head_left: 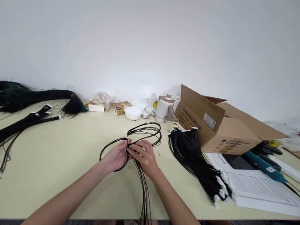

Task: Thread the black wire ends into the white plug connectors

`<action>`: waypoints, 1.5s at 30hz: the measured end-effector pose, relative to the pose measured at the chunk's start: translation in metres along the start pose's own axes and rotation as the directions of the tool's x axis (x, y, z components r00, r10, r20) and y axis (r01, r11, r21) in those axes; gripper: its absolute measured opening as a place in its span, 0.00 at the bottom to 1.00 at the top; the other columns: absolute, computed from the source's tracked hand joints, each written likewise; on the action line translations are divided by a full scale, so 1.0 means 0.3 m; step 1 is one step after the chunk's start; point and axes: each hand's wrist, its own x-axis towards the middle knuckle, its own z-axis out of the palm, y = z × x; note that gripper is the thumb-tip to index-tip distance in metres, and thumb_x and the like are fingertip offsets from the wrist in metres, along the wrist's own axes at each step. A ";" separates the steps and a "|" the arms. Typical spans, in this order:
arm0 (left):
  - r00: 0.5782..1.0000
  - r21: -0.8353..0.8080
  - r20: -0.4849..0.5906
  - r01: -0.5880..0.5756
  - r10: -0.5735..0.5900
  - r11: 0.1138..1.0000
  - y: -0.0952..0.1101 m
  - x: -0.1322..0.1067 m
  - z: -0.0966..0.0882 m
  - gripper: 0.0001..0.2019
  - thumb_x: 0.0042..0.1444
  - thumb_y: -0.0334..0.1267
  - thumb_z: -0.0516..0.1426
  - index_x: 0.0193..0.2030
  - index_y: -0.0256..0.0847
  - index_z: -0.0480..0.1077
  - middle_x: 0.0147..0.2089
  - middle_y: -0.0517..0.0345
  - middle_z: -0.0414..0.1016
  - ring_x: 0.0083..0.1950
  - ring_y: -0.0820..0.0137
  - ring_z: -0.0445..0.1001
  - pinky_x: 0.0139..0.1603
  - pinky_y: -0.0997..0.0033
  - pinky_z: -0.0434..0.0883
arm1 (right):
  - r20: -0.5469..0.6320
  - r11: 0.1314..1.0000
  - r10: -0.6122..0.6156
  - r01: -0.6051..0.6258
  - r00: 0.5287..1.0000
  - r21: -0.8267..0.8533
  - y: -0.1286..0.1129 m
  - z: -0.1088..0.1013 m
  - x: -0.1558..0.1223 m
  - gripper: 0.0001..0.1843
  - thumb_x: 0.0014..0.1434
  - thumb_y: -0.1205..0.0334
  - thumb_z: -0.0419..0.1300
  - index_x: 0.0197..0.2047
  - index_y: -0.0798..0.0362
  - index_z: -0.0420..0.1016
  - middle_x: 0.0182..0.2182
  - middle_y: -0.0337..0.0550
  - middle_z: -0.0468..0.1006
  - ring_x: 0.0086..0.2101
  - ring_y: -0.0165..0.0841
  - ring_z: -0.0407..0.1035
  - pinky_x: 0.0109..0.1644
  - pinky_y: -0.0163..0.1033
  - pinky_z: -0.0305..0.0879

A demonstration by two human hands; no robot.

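My left hand (pixel 116 156) and my right hand (pixel 145 156) meet at the middle of the pale table (pixel 59 167). Both pinch a bunch of thin black wires (pixel 144 131) where it crosses. The wires loop away from my hands toward the wall, and their long ends trail back over the table's front edge between my forearms. A small white tag shows at my left fingertips.
A stack of black wires with white tags (pixel 201 161) lies to the right, next to an open cardboard box (pixel 218 127). More black wire bundles (pixel 3 135) and dark feathery bunches (pixel 19 95) lie left. A kettle (pixel 165 109), a bowl and small packets line the wall. White sheets (pixel 260 190) and a blue tool (pixel 264 167) sit far right.
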 end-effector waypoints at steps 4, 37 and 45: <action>1.000 0.005 -0.016 -0.019 0.019 1.000 0.001 0.001 0.000 0.05 0.51 0.33 0.53 0.36 0.39 0.61 0.30 0.64 0.64 0.29 0.82 0.63 0.33 0.78 0.62 | -0.011 1.000 -0.008 0.008 1.000 0.004 -0.002 0.006 0.001 0.11 0.58 0.70 0.53 0.43 0.51 0.70 0.41 0.36 0.73 0.44 0.28 0.61 0.52 0.41 0.58; 0.998 0.056 -0.058 -0.029 0.032 0.998 -0.002 0.024 -0.031 0.08 0.49 0.36 0.55 0.35 0.38 0.61 0.31 0.60 0.68 0.31 0.77 0.69 0.37 0.74 0.66 | 0.009 0.792 0.438 -0.390 0.899 0.470 -0.036 -0.001 0.024 0.11 0.56 0.72 0.53 0.40 0.51 0.72 0.34 0.42 0.74 0.39 0.30 0.67 0.44 0.39 0.65; 0.983 0.133 -0.116 -0.127 0.143 0.983 0.004 0.040 -0.040 0.05 0.53 0.36 0.51 0.34 0.38 0.59 0.44 0.52 0.71 0.38 0.74 0.73 0.38 0.75 0.67 | 0.016 0.222 0.874 -0.427 0.486 0.877 0.008 -0.058 0.046 0.10 0.58 0.56 0.51 0.31 0.54 0.63 0.24 0.37 0.67 0.26 0.25 0.65 0.31 0.34 0.64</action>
